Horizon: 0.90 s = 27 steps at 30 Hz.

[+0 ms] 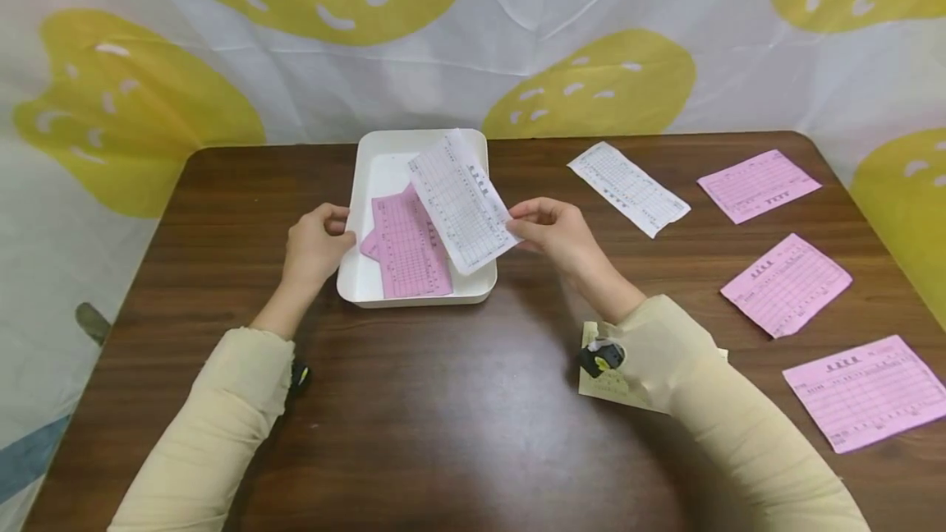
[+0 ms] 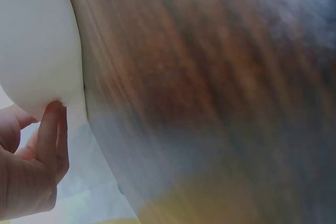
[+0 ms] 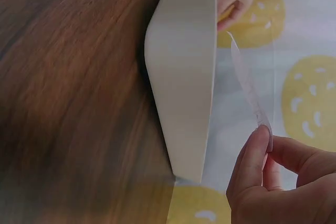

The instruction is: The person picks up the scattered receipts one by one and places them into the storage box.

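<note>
Here, the right hand point(image 1: 556, 236) is pinching a white printed form point(image 1: 461, 208), likely light, limp and easily creased, best held by its edge, above the tray point(image 1: 421, 301) whose rim the left hand point(image 1: 314, 245) is gripping.

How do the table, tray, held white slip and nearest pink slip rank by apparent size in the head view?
1. Table
2. Tray
3. Unranked: held white slip and nearest pink slip; they look close in size, and differing nearness to the camera makes it unsure.
</note>
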{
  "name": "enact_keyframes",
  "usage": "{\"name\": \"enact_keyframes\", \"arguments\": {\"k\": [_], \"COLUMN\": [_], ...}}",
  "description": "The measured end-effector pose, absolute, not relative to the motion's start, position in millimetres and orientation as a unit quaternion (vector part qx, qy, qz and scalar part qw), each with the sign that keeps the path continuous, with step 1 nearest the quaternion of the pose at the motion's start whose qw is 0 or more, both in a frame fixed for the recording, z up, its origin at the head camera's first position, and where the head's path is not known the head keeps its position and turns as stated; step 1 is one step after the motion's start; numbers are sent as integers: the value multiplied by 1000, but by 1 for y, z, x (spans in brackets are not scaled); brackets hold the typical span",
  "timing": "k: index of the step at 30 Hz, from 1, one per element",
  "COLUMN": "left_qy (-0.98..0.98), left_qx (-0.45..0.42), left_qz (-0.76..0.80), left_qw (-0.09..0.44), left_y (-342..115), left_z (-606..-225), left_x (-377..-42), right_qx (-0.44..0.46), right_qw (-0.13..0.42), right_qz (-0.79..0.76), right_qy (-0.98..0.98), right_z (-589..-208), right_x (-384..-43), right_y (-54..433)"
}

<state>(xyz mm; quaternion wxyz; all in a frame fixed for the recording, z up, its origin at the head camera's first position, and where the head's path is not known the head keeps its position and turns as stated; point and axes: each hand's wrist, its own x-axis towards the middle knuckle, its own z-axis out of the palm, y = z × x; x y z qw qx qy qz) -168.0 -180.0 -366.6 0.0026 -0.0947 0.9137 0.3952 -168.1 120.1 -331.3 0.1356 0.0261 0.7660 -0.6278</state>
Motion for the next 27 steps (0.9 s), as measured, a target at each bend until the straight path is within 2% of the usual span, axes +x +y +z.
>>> {"name": "enact_keyframes", "arguments": {"k": [12,27], "left_qy": [912,912], "left_qx": [-98,-103], "left_qz": [399,396], "left_qw": [2,3], "left_y": [-180,-180], "left_z": [-366,-365], "left_x": [-168,-167], "right_qx": [-3,-30], "right_qw": [124,117], "right_qz": [-600,-555], "right_qy": [790,823], "right_z": [-347,-354], "right_x": [-169,-167], "right_y": [91,78]}}
